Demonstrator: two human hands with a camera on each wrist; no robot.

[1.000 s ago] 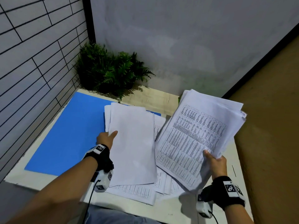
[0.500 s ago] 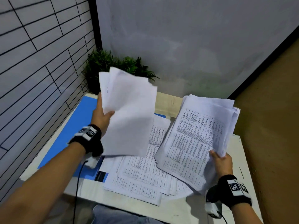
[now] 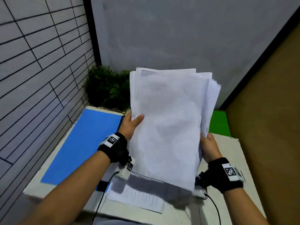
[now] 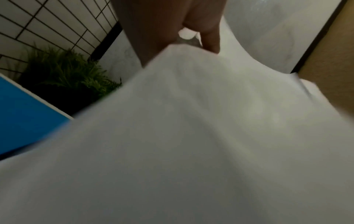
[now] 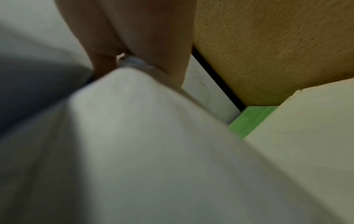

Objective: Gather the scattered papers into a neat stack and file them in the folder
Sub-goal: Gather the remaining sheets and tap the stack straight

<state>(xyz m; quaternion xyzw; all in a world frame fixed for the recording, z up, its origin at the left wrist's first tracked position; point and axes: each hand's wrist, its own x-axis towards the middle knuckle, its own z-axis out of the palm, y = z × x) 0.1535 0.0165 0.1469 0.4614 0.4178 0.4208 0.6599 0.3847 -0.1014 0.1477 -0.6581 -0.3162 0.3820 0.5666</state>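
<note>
Both hands grip paper stack [image 3: 167,120], head cam only: printed sheet [image 3: 142,198] on table

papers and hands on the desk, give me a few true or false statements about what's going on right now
1. Both hands hold one bundle of papers upright above the desk. True: the left hand grips its left edge, the right hand its right edge.
2. Every sheet has been picked up. False: at least one printed sheet lies on the desk under the bundle.
3. The blue folder lies flat on the desk, left of the bundle. True.
4. The plant stands at the near edge of the desk. False: it is in the far corner, by the wall.
5. The bundle's top edges are perfectly flush. False: they are staggered.
</note>
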